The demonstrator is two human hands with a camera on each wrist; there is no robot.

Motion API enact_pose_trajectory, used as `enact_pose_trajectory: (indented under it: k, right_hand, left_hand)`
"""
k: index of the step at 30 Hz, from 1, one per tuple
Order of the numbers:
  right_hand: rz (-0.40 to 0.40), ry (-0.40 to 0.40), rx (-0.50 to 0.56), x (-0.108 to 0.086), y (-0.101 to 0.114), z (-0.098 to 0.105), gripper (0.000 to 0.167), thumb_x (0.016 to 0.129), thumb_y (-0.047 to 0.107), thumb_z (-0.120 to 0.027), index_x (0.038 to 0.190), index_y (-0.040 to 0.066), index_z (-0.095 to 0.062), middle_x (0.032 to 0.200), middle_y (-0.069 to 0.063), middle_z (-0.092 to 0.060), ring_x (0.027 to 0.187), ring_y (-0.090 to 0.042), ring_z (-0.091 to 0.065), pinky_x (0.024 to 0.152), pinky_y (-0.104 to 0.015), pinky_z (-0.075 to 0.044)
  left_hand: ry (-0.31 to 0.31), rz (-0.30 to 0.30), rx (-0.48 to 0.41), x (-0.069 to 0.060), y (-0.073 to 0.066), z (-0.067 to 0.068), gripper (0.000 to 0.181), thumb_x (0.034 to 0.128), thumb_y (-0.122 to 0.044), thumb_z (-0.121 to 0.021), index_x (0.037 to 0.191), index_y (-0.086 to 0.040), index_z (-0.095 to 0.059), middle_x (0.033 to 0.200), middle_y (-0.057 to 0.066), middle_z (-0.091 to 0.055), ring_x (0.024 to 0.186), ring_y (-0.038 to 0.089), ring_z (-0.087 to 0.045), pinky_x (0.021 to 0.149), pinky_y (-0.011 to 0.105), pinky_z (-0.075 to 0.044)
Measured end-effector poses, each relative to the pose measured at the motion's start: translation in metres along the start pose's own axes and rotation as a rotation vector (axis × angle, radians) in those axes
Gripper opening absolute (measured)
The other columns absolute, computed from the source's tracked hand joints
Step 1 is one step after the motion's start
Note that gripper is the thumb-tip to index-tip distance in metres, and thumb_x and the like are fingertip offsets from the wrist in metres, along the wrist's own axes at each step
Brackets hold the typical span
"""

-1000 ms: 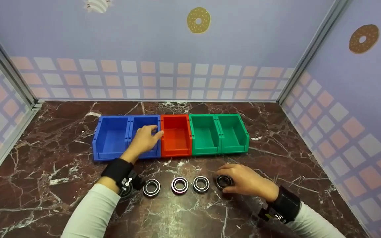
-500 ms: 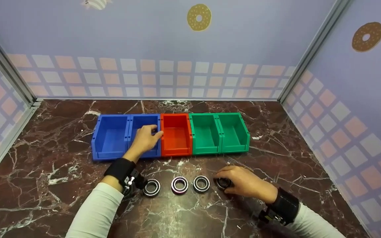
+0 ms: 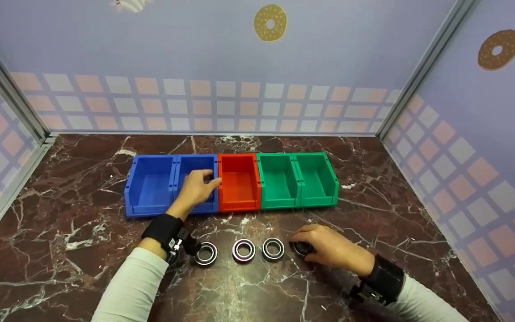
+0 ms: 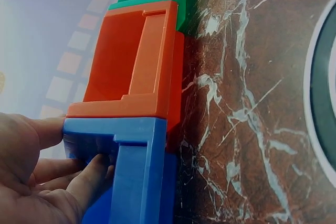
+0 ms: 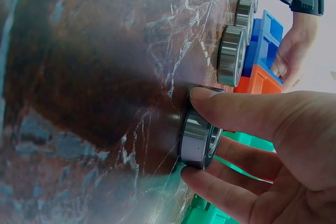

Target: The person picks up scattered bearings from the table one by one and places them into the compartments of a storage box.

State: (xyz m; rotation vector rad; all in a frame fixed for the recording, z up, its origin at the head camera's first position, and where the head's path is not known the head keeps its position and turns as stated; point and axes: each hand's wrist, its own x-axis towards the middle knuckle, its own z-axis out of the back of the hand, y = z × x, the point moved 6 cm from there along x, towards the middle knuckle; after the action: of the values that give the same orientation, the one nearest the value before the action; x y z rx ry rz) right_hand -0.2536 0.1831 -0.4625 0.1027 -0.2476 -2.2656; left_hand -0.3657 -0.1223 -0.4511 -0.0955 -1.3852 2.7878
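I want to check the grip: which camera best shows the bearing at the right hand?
Right wrist view: close up, the bearing shows its side, pinched by the right hand. The head view shows it partly covered; the left wrist view misses it.

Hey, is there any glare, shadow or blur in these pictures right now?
Head view: pale glare on the near tabletop; left wrist view: wall squares look soft; right wrist view: dark shadow beside the gripped bearing, tabletop blurred at lower left.

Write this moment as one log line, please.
left hand: touches blue bin | right hand: pinches metal ring | other rings: lined up on table
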Motion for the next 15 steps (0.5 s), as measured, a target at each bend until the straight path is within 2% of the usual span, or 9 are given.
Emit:
enact_pose_trajectory:
  k: [15]
  right_hand:
    - [0.04, -0.011, -0.003, 0.0025, 0.0027, 0.0016, 0.049, 0.067, 0.003, -0.085, 0.114, 0.011, -0.071, 0.11, -0.007, -0.07, 0.102, -0.021, -0.068, 0.089, -0.036, -0.059]
  left_hand:
    - [0.021, 0.036, -0.036, -0.0012, -0.0002, 0.0016, 0.057, 0.0988, -0.026, -0.059, 0.145, 0.005, -0.044, 0.152, 0.024, -0.043, 0.144, 0.038, -0.037, 0.12, 0.048, -0.032]
